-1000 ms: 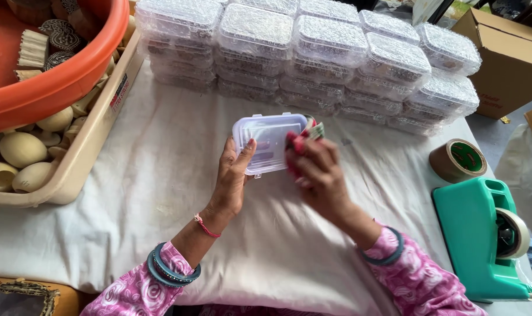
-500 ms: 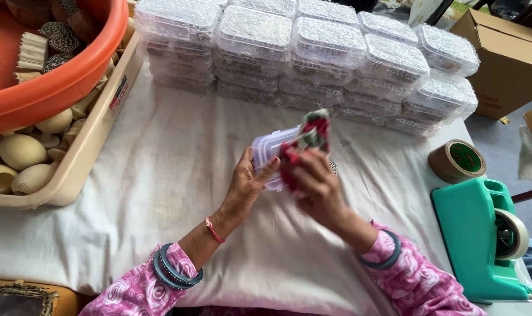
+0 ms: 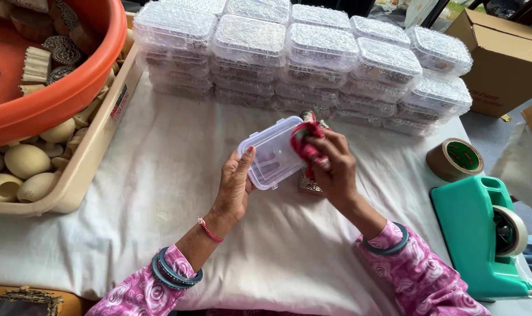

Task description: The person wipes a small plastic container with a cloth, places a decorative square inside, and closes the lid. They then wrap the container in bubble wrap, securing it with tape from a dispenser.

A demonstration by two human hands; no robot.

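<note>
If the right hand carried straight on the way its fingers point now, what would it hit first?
The right hand, gripping a red cloth, points up-left at the clear plastic box in the left hand. It would probably meet that box first, though depth is unclear.

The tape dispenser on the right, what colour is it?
Teal green; the tape dispenser shows in the head view.

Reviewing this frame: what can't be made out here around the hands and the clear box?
- Right hand, head view: red cloth bunched in its fingers, full shape hidden.
- Patterned block mostly covered by that hand.
- Left hand covers the clear box's near corner.
- Stacked boxes: bubble wrap blurs contents.
- Tape dispenser: cut off by right edge.
</note>
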